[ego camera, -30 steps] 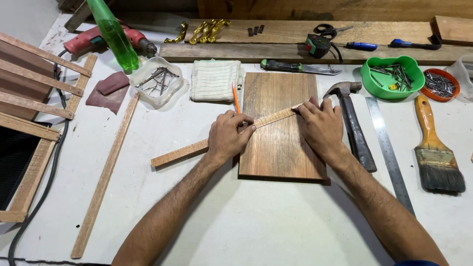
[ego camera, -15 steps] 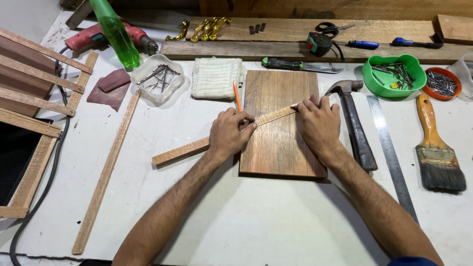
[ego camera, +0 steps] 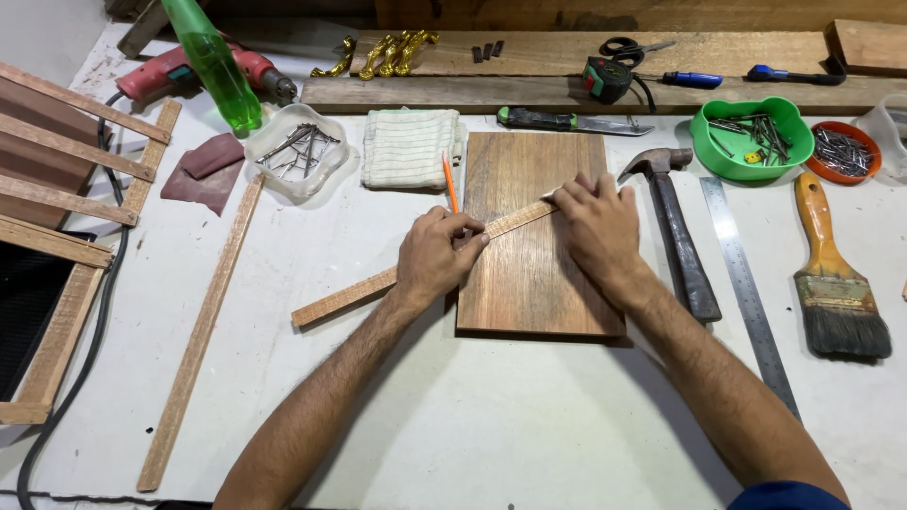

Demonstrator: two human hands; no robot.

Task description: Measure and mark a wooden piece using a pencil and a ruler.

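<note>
A brown wooden board (ego camera: 534, 264) lies flat in the middle of the white table. A thin wooden strip (ego camera: 350, 297) lies slantwise across it, its left end on the table. My left hand (ego camera: 436, 255) grips the strip at the board's left edge, with an orange pencil (ego camera: 450, 181) standing up from its fingers. My right hand (ego camera: 597, 222) presses the strip's right end down on the board, fingers spread flat.
A hammer (ego camera: 675, 227), steel ruler (ego camera: 746, 283) and paintbrush (ego camera: 831, 274) lie right of the board. Behind are a green bowl (ego camera: 751, 137) of screws, a folded cloth (ego camera: 408, 146), a clear tray of nails (ego camera: 298, 151), a green bottle (ego camera: 213, 61), a drill (ego camera: 161, 74). A long slat (ego camera: 203, 331) and wooden frame (ego camera: 57, 217) lie left.
</note>
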